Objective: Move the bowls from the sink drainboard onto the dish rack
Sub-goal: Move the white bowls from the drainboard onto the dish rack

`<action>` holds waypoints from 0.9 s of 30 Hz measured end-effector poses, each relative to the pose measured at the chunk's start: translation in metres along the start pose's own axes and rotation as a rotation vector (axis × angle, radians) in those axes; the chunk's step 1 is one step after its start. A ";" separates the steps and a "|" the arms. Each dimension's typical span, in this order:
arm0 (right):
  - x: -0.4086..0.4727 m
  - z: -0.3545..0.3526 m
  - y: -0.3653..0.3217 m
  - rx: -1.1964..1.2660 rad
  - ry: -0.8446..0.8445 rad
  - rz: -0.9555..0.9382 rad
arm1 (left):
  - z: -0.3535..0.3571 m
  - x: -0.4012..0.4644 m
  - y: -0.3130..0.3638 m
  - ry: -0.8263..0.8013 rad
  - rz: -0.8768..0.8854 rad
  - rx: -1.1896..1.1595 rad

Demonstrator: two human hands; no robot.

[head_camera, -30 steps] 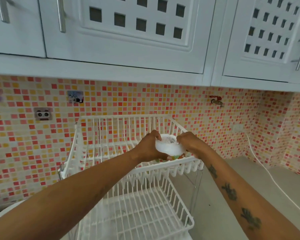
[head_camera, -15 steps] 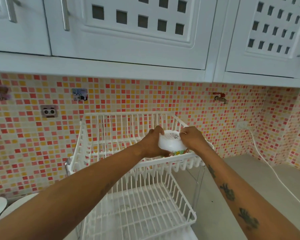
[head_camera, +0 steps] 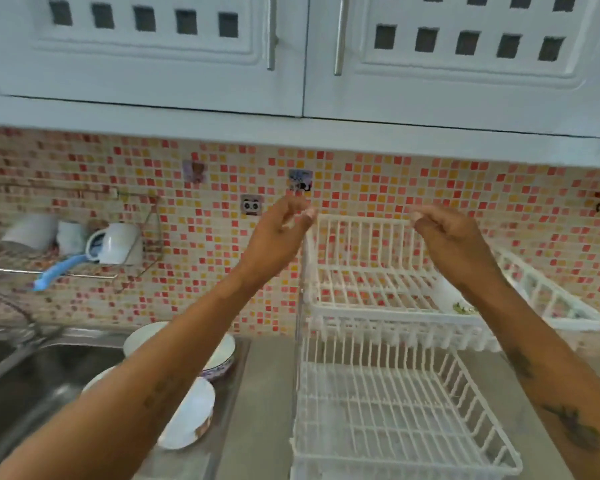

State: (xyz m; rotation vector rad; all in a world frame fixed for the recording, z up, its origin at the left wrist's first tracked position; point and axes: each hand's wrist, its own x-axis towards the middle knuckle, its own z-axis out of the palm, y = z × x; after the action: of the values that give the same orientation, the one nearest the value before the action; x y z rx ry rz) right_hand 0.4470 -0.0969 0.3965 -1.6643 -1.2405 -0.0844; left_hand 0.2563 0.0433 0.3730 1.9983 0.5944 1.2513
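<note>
A white two-tier dish rack (head_camera: 388,313) stands on the counter at the right. One white bowl (head_camera: 445,294) rests upside down on its upper tier, mostly hidden behind my right forearm. Both hands hover empty above the rack's top rail: my left hand (head_camera: 279,233) at the rack's left corner, my right hand (head_camera: 447,237) over its middle, fingers loosely curled and apart. On the sink drainboard at lower left lie white bowls: one with a blue patterned rim (head_camera: 219,358) and a tilted one (head_camera: 191,417) nearer to me, partly covered by my left forearm.
A steel sink (head_camera: 39,379) with its tap fills the lower left. A wall-mounted wire shelf (head_camera: 129,265) holds white cups and a blue brush. White cabinets hang overhead. Grey counter (head_camera: 260,393) lies between drainboard and rack.
Both hands let go of the white bowl, which stays on the rack's upper tier, and lifted away. The view swung left, bringing the sink and drainboard bowls into sight.
</note>
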 end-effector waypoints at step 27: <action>-0.210 0.498 -0.061 0.298 -1.086 0.580 | -0.262 -0.293 -0.269 0.844 -1.134 -0.110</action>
State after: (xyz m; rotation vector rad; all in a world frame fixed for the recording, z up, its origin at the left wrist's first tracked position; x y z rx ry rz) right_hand 0.0676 0.1258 0.0766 -1.7481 -1.3316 1.4433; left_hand -0.1112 0.0994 0.0752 0.6414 1.6837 1.2163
